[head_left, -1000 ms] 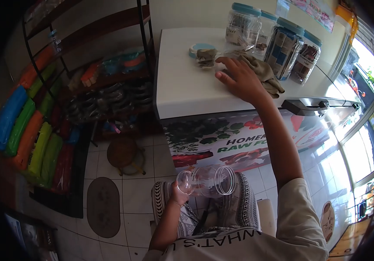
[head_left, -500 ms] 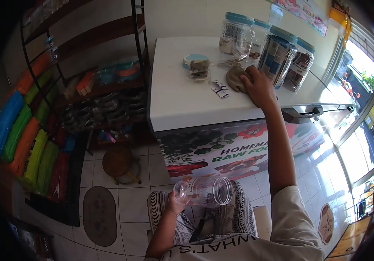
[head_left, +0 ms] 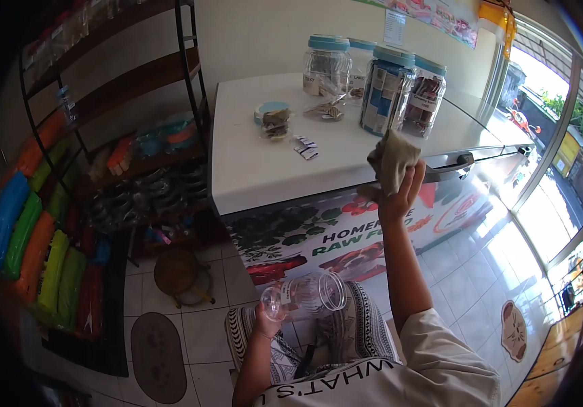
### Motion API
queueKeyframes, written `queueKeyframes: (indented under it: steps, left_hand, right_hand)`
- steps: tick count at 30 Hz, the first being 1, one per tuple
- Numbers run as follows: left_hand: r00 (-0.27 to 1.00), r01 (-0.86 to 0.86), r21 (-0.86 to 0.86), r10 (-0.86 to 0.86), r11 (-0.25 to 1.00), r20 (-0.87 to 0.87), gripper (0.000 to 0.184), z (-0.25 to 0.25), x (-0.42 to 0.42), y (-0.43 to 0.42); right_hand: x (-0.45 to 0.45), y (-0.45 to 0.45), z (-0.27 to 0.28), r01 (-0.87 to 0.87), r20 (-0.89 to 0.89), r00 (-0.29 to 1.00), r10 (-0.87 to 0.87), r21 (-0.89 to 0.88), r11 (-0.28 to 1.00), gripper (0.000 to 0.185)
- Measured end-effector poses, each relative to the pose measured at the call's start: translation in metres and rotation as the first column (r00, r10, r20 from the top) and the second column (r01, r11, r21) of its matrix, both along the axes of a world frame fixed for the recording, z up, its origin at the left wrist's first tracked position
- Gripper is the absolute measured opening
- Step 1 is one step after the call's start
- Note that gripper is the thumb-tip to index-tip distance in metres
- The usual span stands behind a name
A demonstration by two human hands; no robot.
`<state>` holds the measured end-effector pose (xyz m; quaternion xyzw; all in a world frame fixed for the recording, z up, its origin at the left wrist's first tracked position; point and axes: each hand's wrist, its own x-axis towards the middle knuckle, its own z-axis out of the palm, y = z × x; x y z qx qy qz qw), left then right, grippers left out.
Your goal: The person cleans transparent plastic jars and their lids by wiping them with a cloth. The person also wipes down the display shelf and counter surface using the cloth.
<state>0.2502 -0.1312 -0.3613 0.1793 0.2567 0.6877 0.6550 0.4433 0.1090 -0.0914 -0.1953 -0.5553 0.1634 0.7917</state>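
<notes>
My left hand (head_left: 266, 321) grips the base end of a clear plastic jar (head_left: 305, 297), which lies sideways over my lap with its lidless mouth to the right. Raised in front of the freezer's edge, my right hand (head_left: 400, 198) holds a crumpled olive-brown cloth (head_left: 393, 163). On the white freezer top (head_left: 250, 180) lie a blue lid (head_left: 264, 108), a small clear bag with brown contents (head_left: 277, 125), some small white-and-dark strips (head_left: 307, 148) and another clear bag (head_left: 327, 110).
Several blue-lidded jars stand at the back of the freezer, including a jar of blue packets (head_left: 386, 88). A handle (head_left: 457, 166) sticks out at its front edge. Left are a dark shelf rack (head_left: 128, 74), a wooden stool (head_left: 176, 275) and a floor mat (head_left: 158, 356).
My right hand has lifted the cloth off the freezer top and drawn it toward me. The left hand keeps its hold on the jar. The view has shifted slightly.
</notes>
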Motion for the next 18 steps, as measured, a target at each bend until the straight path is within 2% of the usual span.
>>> queueKeyframes:
  steps: [2,4,6,7,8,10,11,12,13,14,15,16,17,18]
  left_hand:
    - [1.000,0.003,0.020,-0.003,1.000,0.018,0.084,-0.020,-0.003,-0.002]
    - [1.000,0.007,0.030,-0.008,1.000,0.027,0.084,-0.026,-0.002,-0.003]
    - [0.998,0.003,-0.072,0.001,0.997,0.060,0.089,-0.023,0.004,-0.012]
    - [0.998,0.018,-0.076,-0.014,0.997,0.054,0.089,-0.025,0.006,-0.016]
    - [0.996,-0.013,-0.120,0.023,0.993,0.083,0.086,-0.028,0.007,-0.019]
    - [0.992,-0.039,-0.155,0.057,0.987,0.110,0.083,-0.039,0.008,-0.026]
    - [0.996,0.062,-0.136,-0.052,0.989,0.074,0.081,-0.041,0.005,-0.031]
    - [0.987,0.159,-0.122,-0.156,0.980,0.035,0.080,-0.043,0.005,-0.034]
    - [0.987,0.158,-0.117,-0.156,0.980,0.032,0.080,-0.047,0.009,-0.037]
    - [0.985,0.151,-0.145,-0.160,0.978,-0.058,0.080,-0.043,0.019,-0.042]
    - [0.976,0.140,-0.173,-0.166,0.975,-0.145,0.080,-0.034,0.032,-0.049]
    - [0.976,0.139,-0.170,-0.164,0.976,-0.144,0.080,-0.025,0.043,-0.055]
    - [0.926,0.061,-0.289,-0.162,0.955,-0.339,0.082,-0.004,0.052,-0.057]
    - [0.886,-0.001,-0.323,-0.149,0.946,-0.440,0.082,-0.007,0.049,-0.053]
  right_hand:
    - [0.017,-0.037,-0.058,-0.156,-0.041,0.987,0.155,-0.015,0.988,0.030]
    - [0.026,-0.083,-0.123,-0.237,0.132,0.959,0.249,-0.101,0.966,0.029]
    - [0.035,-0.124,-0.174,-0.289,0.375,0.865,0.333,-0.169,0.942,0.031]
    - [0.041,-0.137,-0.189,-0.279,0.576,0.750,0.326,-0.172,0.945,0.028]
    - [0.048,-0.152,-0.192,-0.266,0.573,0.756,0.316,-0.171,0.949,0.028]
    - [0.058,-0.177,-0.183,-0.029,0.725,0.613,0.314,-0.377,0.926,0.025]
    - [0.066,-0.177,-0.179,-0.025,0.727,0.615,0.306,-0.370,0.929,0.025]
    - [0.077,-0.176,-0.175,0.014,0.821,0.438,0.366,-0.414,0.910,0.025]
    - [0.084,-0.177,-0.174,0.063,0.872,0.245,0.424,-0.450,0.891,0.025]
    - [0.086,-0.179,-0.174,0.062,0.873,0.246,0.421,-0.447,0.892,0.025]
    - [0.087,-0.181,-0.177,0.153,0.800,0.242,0.549,-0.590,0.793,0.028]
    - [0.091,-0.184,-0.180,0.241,0.706,0.252,0.662,-0.708,0.664,0.032]
    - [0.095,-0.189,-0.183,0.237,0.710,0.250,0.658,-0.704,0.670,0.032]
    - [0.097,-0.193,-0.188,0.150,0.646,0.079,0.759,-0.761,0.631,0.034]
